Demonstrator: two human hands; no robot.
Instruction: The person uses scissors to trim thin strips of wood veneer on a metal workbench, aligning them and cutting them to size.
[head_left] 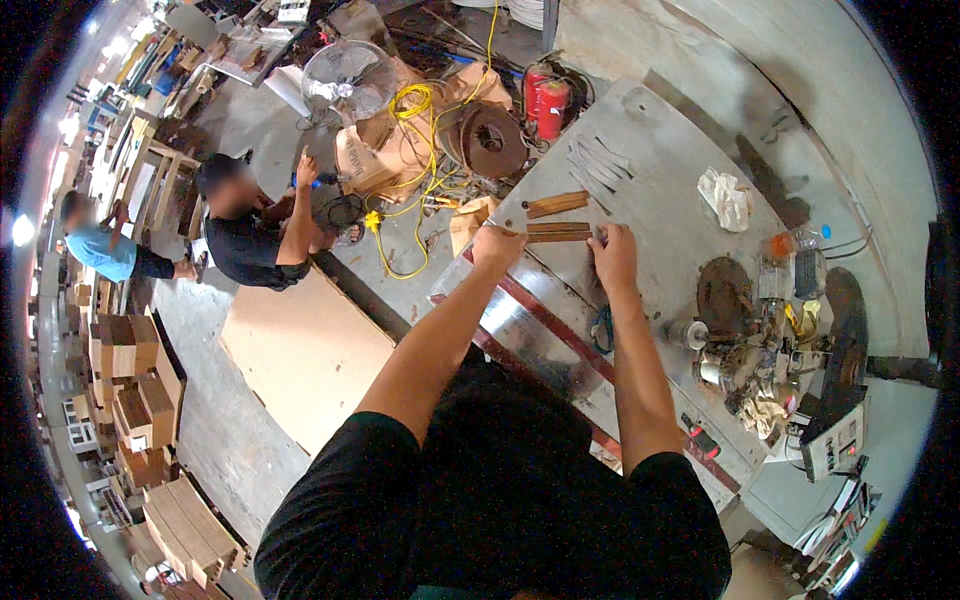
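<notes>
Spanning the gap between two bare hands: brown strips (558, 237), a small stack, narrow and straight, over the worktop (660, 150); whether raised or resting could not be told. All places below were reckoned from these strips.

Left hand (497, 245): at the left end of the strips. Grip closed to a narrow pinch on that end, fingers bent; the underside of the pinch was hidden.

Right hand (613, 257): at the right end of the strips, fingers curled, tips at or against that end. Grip mostly closed; whether it pinched the strips or merely butted against them could not be told.

Reason for hold, as judged: one hand per end probably kept the lengths level and their ends flush, with the middle left uncovered to view.

Second brown bundle (557, 204): just beyond the strips, nearly parallel, untouched; likely placed there for short reach.

Grey strips (598, 165): farther beyond the strips, loosely fanned, some overlapping; apparently laid apart so that the two kinds did not mix.

Crumpled white bag (724, 198): well to the right of the strips, perhaps kept aside for elbow room.

Red-and-black tool (700, 437): nearer side, well right of the strips, lying clear of both hands.
</notes>
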